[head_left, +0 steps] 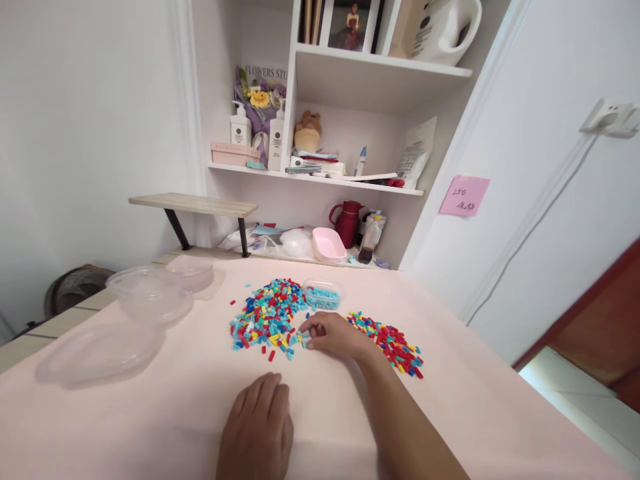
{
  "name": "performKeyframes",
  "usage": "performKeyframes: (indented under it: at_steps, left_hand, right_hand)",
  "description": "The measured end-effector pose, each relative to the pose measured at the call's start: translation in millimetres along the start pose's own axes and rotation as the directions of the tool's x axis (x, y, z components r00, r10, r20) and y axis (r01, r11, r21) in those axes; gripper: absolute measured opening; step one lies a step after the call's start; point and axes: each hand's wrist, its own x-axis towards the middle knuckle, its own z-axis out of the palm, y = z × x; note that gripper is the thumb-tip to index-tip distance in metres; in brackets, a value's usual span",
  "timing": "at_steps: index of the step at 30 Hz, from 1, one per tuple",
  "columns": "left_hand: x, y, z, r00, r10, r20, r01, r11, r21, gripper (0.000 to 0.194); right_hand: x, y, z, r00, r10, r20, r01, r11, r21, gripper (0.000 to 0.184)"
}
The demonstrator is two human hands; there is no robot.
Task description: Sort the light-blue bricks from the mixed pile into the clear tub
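Note:
A large pile of small coloured beads (267,317) in red, blue, yellow and light blue lies on the pink table (165,407). A smaller pile (393,343) lies to its right. My right hand (333,333) rests between the two piles, its fingertips pinched together at the big pile's right edge, on something too small to name. Behind it stands a small clear tub (324,293) holding light blue beads. My left hand (260,427) lies flat on the table near the front edge, fingers together and stretched out, holding nothing.
Several clear plastic lids and tubs (145,297) lie at the table's left. A small wooden shelf (193,203) stands at the back left. White wall shelves (350,180) behind hold bottles, a red jug and a pink tub. The table's right edge drops to the floor.

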Motion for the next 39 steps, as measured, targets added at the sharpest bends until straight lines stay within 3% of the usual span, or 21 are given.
performKeyframes:
  at_steps: [3, 10, 13, 15, 17, 19, 20, 28, 31, 35, 39]
  left_hand:
    - [-3, -1, -1.0, 0.999, 0.023, -0.031, -0.024, 1.0, -0.013, 0.025]
    - [-3, -1, -2.4, 0.999, 0.037, -0.033, -0.037, 0.999, -0.009, 0.025]
    - [-1, -1, -3.5, 1.0, 0.024, -0.015, -0.024, 1.0, 0.001, 0.025]
    - [-1, 0, -3.9, 1.0, 0.019, -0.003, -0.019, 1.0, 0.008, 0.025]
    - [-1, 0, -3.8, 1.0, 0.013, 0.011, -0.013, 1.0, 0.014, 0.025]
    - [-2, 0, -3.3, 1.0, 0.007, 0.028, -0.007, 1.0, 0.018, 0.025]
    - [-2, 0, -3.0, 0.999, 0.005, 0.034, -0.006, 1.0, 0.018, 0.025]
    - [-2, 0, -2.6, 0.998, 0.002, 0.06, -0.003, 1.0, 0.014, 0.025]
    - [-2, 3, -2.9, 0.996, -0.022, 0.086, 0.02, 1.0, 0.021, 0.026]
    - [-2, 6, -3.3, 0.986, -0.09, 0.14, 0.085, 0.996, 0.041, 0.026]
    - [-6, 4, 0.5, 0.984, -0.085, 0.156, 0.075, 0.995, 0.071, 0.03]
  right_hand:
    - [1, -1, 0, 1.0, 0.029, -0.003, -0.029, 1.0, 0.002, 0.02]
    - [1, -2, 3, 0.997, 0.01, -0.072, -0.015, 0.997, -0.07, 0.021]
    - [6, -2, 3, 0.983, 0.017, -0.184, -0.012, 0.999, 0.032, 0.016]
    - [11, 0, -1, 0.922, 0.066, -0.383, -0.002, 0.986, 0.166, 0.019]
    - [17, 6, -8, 0.794, 0.163, -0.586, 0.015, 0.958, 0.287, 0.026]
    - [21, 14, -14, 0.689, 0.248, -0.681, 0.012, 0.936, 0.353, 0.034]
    - [23, 18, -16, 0.671, 0.271, -0.69, 0.004, 0.929, 0.369, 0.037]
    - [21, 17, -17, 0.726, 0.202, -0.658, 0.058, 0.935, 0.351, 0.042]
    - [19, 9, -11, 0.792, 0.144, -0.593, 0.038, 0.958, 0.284, 0.035]
    - [17, 1, 5, 0.911, 0.024, -0.411, 0.031, 0.992, 0.126, 0.03]
    - [17, -8, 14, 0.94, -0.048, -0.337, 0.044, 0.999, -0.022, 0.03]
